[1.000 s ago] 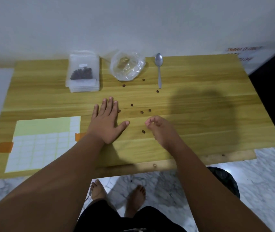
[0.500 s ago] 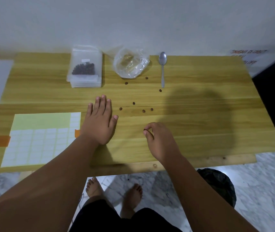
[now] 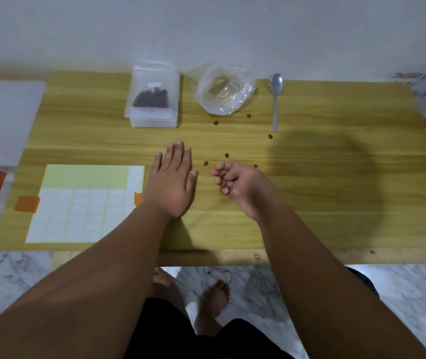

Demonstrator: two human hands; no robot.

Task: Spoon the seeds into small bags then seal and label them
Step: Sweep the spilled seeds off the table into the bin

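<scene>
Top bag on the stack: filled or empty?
Filled. A dark clump of seeds shows through the clear top bag of the stack.

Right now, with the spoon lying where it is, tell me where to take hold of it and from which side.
Pinch the spoon by the near end of its handle, coming from above on the near side. It lies flat on the table, bowl toward the wall and the thin handle pointing back at you, so that end is closest to the right hand.
</scene>
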